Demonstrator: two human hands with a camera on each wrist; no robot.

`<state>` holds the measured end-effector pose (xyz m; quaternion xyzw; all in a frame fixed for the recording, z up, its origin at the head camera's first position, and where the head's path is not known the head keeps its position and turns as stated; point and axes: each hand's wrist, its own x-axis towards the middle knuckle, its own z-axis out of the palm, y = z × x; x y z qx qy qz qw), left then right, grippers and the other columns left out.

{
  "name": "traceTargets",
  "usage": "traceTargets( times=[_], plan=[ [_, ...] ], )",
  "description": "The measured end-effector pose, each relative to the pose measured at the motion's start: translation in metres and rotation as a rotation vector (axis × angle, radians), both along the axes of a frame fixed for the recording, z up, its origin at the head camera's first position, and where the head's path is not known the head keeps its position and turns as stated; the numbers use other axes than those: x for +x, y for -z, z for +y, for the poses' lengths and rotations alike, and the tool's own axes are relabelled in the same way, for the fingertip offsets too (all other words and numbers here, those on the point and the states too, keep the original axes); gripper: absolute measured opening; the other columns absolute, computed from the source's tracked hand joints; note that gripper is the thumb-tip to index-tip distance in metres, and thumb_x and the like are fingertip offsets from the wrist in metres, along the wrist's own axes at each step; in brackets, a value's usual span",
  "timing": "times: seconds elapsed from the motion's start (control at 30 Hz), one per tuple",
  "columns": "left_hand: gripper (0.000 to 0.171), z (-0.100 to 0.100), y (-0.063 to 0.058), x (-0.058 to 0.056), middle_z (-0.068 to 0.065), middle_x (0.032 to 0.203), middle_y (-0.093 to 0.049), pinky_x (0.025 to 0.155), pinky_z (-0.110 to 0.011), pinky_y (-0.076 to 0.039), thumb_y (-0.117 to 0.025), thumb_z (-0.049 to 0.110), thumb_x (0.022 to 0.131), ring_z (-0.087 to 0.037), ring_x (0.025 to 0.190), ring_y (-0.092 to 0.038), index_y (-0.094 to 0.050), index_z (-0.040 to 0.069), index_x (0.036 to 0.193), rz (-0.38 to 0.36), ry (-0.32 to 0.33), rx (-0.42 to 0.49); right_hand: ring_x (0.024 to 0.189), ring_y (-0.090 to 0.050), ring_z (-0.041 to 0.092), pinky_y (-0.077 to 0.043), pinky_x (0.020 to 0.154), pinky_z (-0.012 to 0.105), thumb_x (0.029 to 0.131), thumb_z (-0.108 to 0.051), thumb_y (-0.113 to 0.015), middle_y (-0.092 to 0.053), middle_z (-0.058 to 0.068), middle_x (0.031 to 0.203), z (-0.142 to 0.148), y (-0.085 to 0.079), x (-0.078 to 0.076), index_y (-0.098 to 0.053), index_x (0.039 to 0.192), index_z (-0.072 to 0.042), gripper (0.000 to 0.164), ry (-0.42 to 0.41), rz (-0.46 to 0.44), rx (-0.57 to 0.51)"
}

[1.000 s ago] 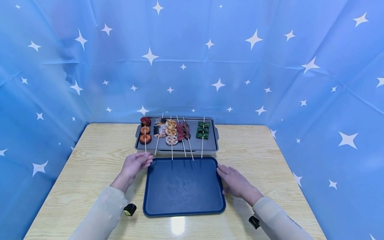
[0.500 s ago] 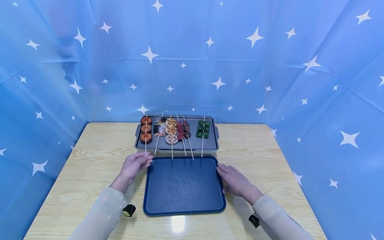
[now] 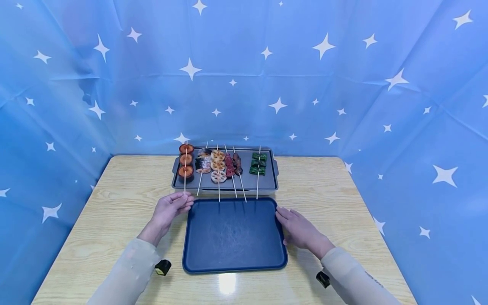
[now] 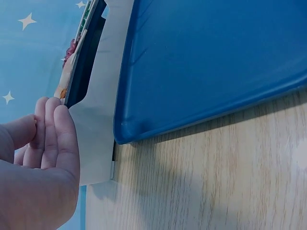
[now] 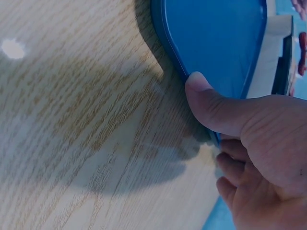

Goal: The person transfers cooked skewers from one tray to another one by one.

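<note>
My left hand (image 3: 169, 212) pinches the stick of the leftmost skewer, which carries round brown pieces (image 3: 186, 159) with dark rims. These pieces show their orange-brown faces at the left end of the grey grill pan (image 3: 244, 182). In the left wrist view, thumb and fingers (image 4: 67, 139) meet at the far left, beside the pan's pale side. My right hand (image 3: 299, 228) rests along the right edge of the blue tray (image 3: 234, 237), fingers fairly straight. The right wrist view has its thumb (image 5: 211, 103) lying against the tray's rim.
Across the pan lie skewers of fish pieces (image 3: 203, 164), lotus root slices (image 3: 218, 165), red meat (image 3: 229, 165), brown meat (image 3: 237, 163) and green pieces (image 3: 258, 164). Their sticks reach toward the tray's back edge. A starry blue curtain (image 3: 244, 106) stands behind the wooden table (image 3: 324, 182).
The leftmost skewer has turned in my left hand, so its pieces now show their orange-brown faces. Its far end has risen slightly. The right hand stays at the tray.
</note>
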<state>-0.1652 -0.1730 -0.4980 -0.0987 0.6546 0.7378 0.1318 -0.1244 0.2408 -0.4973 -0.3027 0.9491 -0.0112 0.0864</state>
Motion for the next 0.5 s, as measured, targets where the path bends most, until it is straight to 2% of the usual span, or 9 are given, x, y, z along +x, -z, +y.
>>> traceTargets(
  times=[0.13,0.37,0.5],
  plan=[
    [0.044,0.000,-0.003,0.002,0.001,0.102,-0.076,0.087,-0.021,-0.059,-0.053,0.014,0.101,-0.003,0.090,-0.071,-0.047,-0.011,0.136,0.010,0.004,-0.001,0.137,-0.043,0.040,-0.037,0.114,0.055,0.072,-0.018,-0.083,-0.044,0.026,0.148,0.000,0.000,-0.001,-0.049,0.137,0.009,0.078,-0.002,-0.002,-0.006],
    [0.043,-0.002,-0.007,0.007,-0.010,0.111,-0.074,0.092,-0.029,-0.058,-0.054,0.014,0.100,-0.007,0.093,-0.072,-0.049,-0.010,0.134,0.030,0.008,-0.008,0.140,-0.040,0.039,-0.035,0.116,0.054,0.075,-0.020,-0.082,-0.041,0.025,0.150,0.001,0.001,-0.001,-0.047,0.138,0.008,0.078,0.006,-0.025,-0.001],
    [0.044,-0.005,-0.008,0.011,-0.001,0.103,-0.076,0.096,-0.034,-0.056,-0.054,0.014,0.100,-0.011,0.097,-0.072,-0.047,-0.011,0.136,0.037,0.020,0.009,0.141,-0.039,0.039,-0.034,0.117,0.053,0.075,-0.021,-0.082,-0.041,0.024,0.151,0.000,0.002,-0.001,-0.047,0.139,0.008,0.079,0.015,-0.042,0.003]
  ],
)
